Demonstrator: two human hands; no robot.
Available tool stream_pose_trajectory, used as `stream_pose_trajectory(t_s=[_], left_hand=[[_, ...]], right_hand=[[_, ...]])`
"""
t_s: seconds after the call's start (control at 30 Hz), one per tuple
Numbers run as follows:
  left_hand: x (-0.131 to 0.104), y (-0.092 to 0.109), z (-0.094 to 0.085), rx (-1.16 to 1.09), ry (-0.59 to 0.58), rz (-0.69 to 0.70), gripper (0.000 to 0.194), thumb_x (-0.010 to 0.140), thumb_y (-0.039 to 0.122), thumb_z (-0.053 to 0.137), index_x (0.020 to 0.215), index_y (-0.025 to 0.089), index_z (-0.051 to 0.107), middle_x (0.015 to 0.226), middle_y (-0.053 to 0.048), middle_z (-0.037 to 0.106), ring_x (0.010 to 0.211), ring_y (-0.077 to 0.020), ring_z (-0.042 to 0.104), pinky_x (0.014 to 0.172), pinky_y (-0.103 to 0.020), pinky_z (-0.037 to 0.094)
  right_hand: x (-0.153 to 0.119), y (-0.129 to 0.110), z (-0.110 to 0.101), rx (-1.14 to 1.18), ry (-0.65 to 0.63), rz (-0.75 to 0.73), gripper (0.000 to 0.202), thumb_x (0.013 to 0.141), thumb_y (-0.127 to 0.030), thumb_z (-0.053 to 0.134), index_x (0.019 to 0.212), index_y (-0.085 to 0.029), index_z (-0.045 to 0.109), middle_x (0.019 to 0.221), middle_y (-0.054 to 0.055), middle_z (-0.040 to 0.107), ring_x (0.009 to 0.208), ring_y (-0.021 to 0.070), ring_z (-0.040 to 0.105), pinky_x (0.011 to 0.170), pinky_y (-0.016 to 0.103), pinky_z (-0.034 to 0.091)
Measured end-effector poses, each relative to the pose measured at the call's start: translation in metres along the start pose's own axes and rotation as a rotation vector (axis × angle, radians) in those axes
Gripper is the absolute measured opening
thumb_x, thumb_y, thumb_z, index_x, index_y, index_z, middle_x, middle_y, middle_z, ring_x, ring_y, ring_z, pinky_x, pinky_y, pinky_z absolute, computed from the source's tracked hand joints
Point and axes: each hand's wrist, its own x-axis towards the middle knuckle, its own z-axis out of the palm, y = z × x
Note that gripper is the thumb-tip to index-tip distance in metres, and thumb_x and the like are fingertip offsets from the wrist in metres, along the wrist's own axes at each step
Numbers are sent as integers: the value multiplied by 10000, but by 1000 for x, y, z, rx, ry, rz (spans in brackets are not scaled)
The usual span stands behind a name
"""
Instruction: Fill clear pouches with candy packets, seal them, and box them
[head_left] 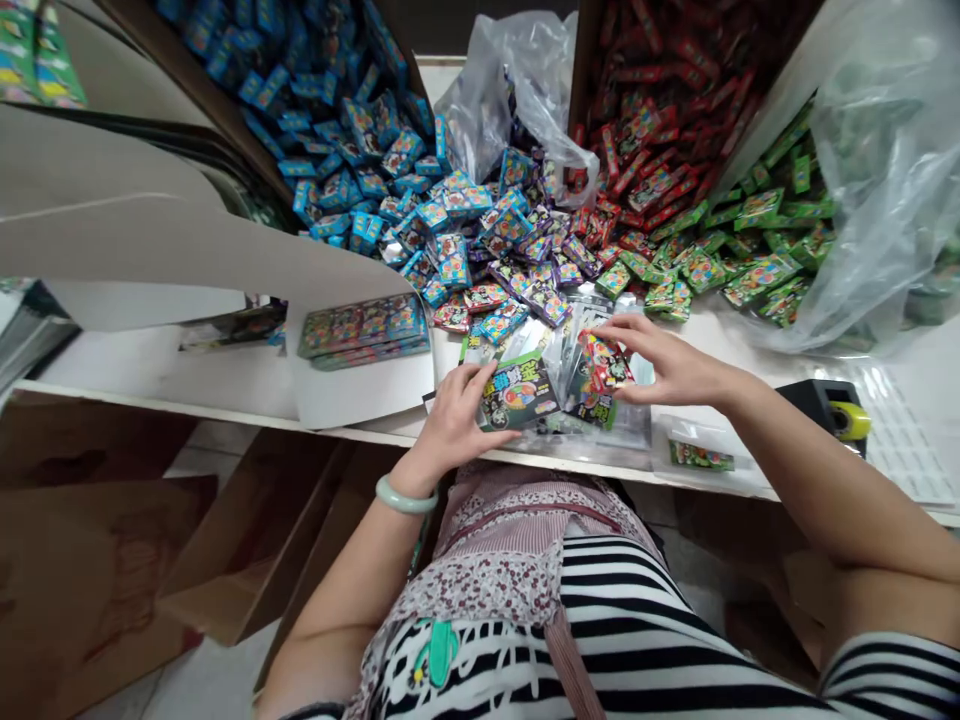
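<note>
Beneath the fingers and thumb of my left hand (459, 412) is a printed plastic pouch (521, 392), black and green with a colourful picture; the hand grips its left side. My right hand (664, 358) pinches a small red printed box (606, 362) between fingers and thumb, just right of that pouch. More clear pouches with printed fronts (598, 408) lie under both hands at the table's front edge. Just beyond them is a loose heap of small boxes, among them blue ones (453, 258), purple ones (546, 300) and red ones (486, 297).
Blue boxes (330, 130) and red boxes (667, 130) spill from cartons at the back. Green boxes (765, 280) lie by a plastic bag (885, 180) at right. A tape dispenser (821, 405) stands right. Stacked box rows (367, 330) sit on white card at left.
</note>
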Motion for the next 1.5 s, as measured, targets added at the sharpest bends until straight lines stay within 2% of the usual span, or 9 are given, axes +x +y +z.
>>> stream_pose_trajectory(t_s=[0.1, 0.3, 0.5, 0.7, 1.0, 1.1, 1.2, 1.3, 1.5], left_hand=[[3, 2, 2, -20, -3, 58, 1054, 703, 675, 752, 1542, 240, 285, 1296, -147, 474, 1221, -343, 513, 1051, -528, 469], [2, 10, 0, -100, -103, 136, 1031, 722, 668, 740, 1544, 238, 289, 1300, -153, 482, 1211, -340, 516, 1063, -525, 455], [0, 9, -2, -140, -53, 14, 1050, 693, 671, 763, 1537, 261, 291, 1302, -135, 464, 1238, -337, 499, 1079, -534, 445], [0, 9, -4, -93, -57, 102, 1053, 706, 668, 753, 1543, 240, 279, 1289, -151, 472, 1219, -344, 504, 1063, -541, 453], [2, 12, -4, -205, -118, 132, 1006, 721, 625, 762, 1529, 234, 310, 1293, -153, 481, 1211, -333, 518, 1047, -530, 468], [4, 10, -6, -226, -116, 100, 981, 728, 607, 764, 1523, 248, 317, 1283, -137, 489, 1205, -320, 526, 1051, -524, 472], [2, 8, -8, -200, -92, 61, 990, 711, 628, 769, 1517, 258, 330, 1282, -127, 488, 1208, -322, 522, 1058, -527, 469], [-1, 7, -7, -177, -44, 46, 1002, 704, 648, 766, 1516, 253, 332, 1283, -126, 479, 1210, -320, 520, 1061, -517, 471], [-1, 9, -4, -93, -30, 56, 1028, 699, 671, 757, 1521, 237, 318, 1285, -137, 465, 1219, -323, 509, 1059, -513, 468]], right_hand=[[0, -24, 2, 13, -54, -104, 757, 812, -364, 684, 1510, -282, 403, 1380, 129, 489, 1275, 305, 494, 1067, 506, 455], [11, -40, 10, -254, -83, -74, 714, 774, -312, 728, 1439, -204, 489, 1329, 179, 530, 1205, 346, 510, 979, 537, 501], [8, -51, 1, -266, -10, -95, 695, 824, -350, 696, 1458, -190, 459, 1345, 190, 513, 1217, 347, 505, 987, 532, 496], [7, -48, 1, -182, -106, -194, 671, 839, -334, 688, 1467, -256, 467, 1307, 149, 560, 1169, 309, 540, 952, 511, 514], [16, -38, -4, -80, -166, -164, 625, 809, -322, 707, 1412, -259, 556, 1347, 137, 551, 1229, 315, 525, 1021, 512, 475], [19, -34, -9, -28, -145, -161, 619, 822, -387, 697, 1416, -286, 553, 1344, 115, 552, 1221, 309, 533, 1025, 508, 473], [19, -35, -13, -41, -28, -115, 638, 833, -468, 682, 1427, -288, 535, 1344, 117, 540, 1224, 326, 524, 1039, 537, 453], [17, -43, -11, -109, 72, -59, 653, 830, -473, 688, 1431, -288, 513, 1359, 127, 517, 1254, 352, 491, 1056, 569, 427], [11, -57, 12, -207, 15, -83, 633, 838, -389, 688, 1418, -238, 487, 1337, 166, 512, 1221, 355, 493, 1010, 566, 461]])
